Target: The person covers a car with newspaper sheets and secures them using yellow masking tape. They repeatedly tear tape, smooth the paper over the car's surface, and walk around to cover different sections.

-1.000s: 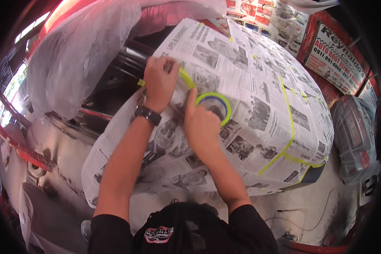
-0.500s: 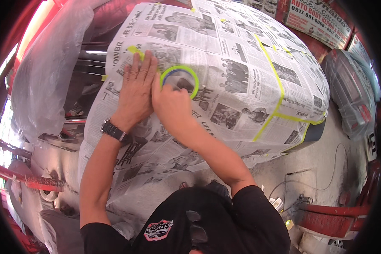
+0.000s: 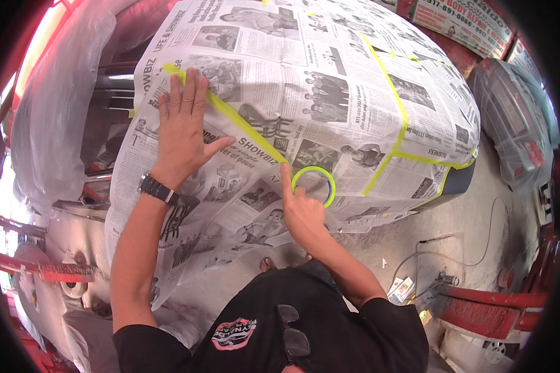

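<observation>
Sheets of newspaper [image 3: 262, 68] cover a large rounded car part in front of me. My left hand [image 3: 182, 133] lies flat on the paper, fingers spread, its fingertips by the upper end of a yellow-green tape strip [image 3: 246, 132]. That strip slants down to the right across the paper toward my right hand [image 3: 303, 210]. The right hand grips a roll of masking tape [image 3: 331, 188], some of its fingers inside the ring. Its extended index finger touches the strip's lower end, just beside the roll.
More yellow-green tape [image 3: 399, 105] joins the sheets farther right. Clear plastic [image 3: 62, 93] drapes at the left, beside a dark opening with metal parts. Another plastic-wrapped car part [image 3: 510, 124] stands at right. Red metal arms [image 3: 485, 317] and a cable [image 3: 454, 255] are near the floor.
My right hand has moved down and right with the tape roll, and a long strip now stretches behind it. My left hand has spread its fingers and sits slightly farther left.
</observation>
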Available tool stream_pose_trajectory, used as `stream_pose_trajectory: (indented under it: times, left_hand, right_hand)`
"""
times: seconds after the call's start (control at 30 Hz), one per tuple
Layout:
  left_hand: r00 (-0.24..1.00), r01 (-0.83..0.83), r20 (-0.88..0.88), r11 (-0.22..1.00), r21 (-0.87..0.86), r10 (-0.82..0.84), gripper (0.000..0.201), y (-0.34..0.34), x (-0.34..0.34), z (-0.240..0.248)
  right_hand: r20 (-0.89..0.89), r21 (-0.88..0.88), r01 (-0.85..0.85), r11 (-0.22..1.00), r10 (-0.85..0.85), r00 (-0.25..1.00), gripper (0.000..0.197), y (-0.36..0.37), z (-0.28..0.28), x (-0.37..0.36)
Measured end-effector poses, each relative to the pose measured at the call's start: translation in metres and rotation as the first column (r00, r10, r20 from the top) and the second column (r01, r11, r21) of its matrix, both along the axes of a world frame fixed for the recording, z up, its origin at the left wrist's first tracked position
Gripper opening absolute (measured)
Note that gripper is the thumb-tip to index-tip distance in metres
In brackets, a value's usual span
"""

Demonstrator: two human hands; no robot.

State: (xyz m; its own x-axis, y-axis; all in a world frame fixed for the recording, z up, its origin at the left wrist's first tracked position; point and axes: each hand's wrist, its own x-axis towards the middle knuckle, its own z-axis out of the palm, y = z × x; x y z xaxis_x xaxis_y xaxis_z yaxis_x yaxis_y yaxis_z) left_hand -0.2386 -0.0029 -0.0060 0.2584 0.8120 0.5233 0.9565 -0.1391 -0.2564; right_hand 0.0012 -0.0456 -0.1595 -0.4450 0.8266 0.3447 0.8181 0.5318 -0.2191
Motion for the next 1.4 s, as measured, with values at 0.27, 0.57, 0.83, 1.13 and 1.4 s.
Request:
stream_pose_trajectory:
  times: [0.27,0.57,0.83,1.13,1.4]
  left_hand:
    - [1.0,0.002,-0.008,1.0,0.029,-0.002,0.121,0.003,0.001,-0.006]
    - [1.0,-0.004,0.0,1.0,0.004,0.004,0.129,-0.004,0.015,-0.016]
    - [0.991,-0.041,-0.131,0.943,-0.331,-0.003,0.111,-0.018,0.077,-0.079]
    - [0.982,0.128,-0.111,0.973,-0.192,-0.151,0.096,0.006,0.086,-0.174]
    - [0.981,0.149,-0.079,0.945,-0.29,-0.179,0.108,0.0,0.079,-0.169]
  right_hand:
    - [-0.02,0.031,0.116,0.993,-0.116,0.993,0.079,-0.004,0.01,-0.009]
    - [-0.135,-0.133,0.15,0.98,-0.168,0.976,0.079,0.02,0.01,-0.03]
    - [-0.138,-0.098,0.153,0.983,-0.166,0.977,0.074,0.024,0.01,-0.028]
    - [-0.124,0.144,0.019,0.989,-0.001,0.992,0.06,0.024,-0.009,-0.003]
    - [-0.128,-0.006,-0.036,0.999,0.035,0.991,0.071,-0.069,-0.117,0.122]
